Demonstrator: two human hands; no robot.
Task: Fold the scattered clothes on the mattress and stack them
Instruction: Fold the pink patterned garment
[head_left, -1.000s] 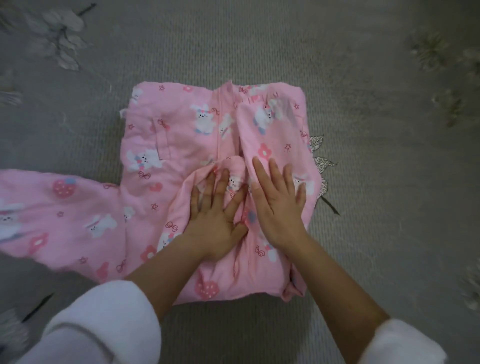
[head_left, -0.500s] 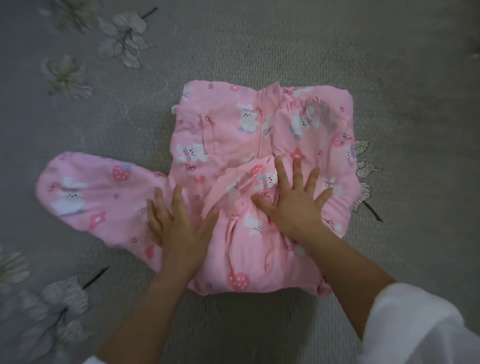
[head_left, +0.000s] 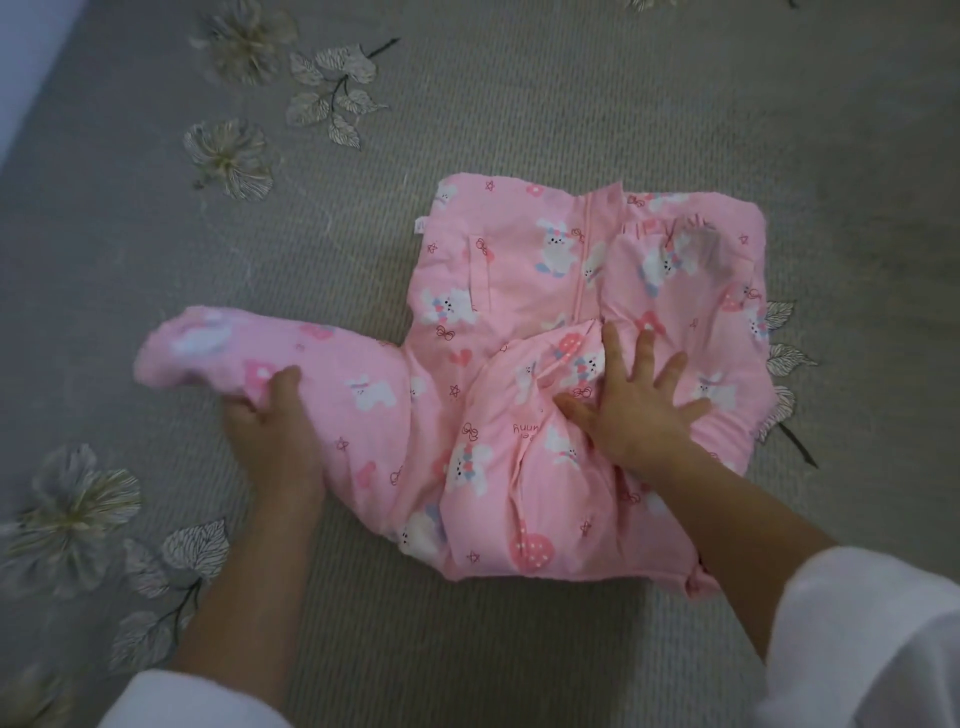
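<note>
Pinning: right hand (head_left: 631, 410), fingers spread flat, is pressing the pink garment (head_left: 519, 280) onto the mattress (head_left: 519, 104), holding its folds down.
Loose end: left hand (head_left: 272, 431) is gripping the sleeve (head_left: 337, 364), left of the pink garment, likely for folding inward.

Left hand (head_left: 270, 421): fingers curled, gripping the edge of the pink garment (head_left: 519, 260), wrist bent. Left forearm bare, reaching forward.
Right hand (head_left: 636, 410): palm down, fingers straight and spread, pressing flat. Right forearm bare, angled in from lower right.
White sleeves (head_left: 857, 639) on both arms.
</note>
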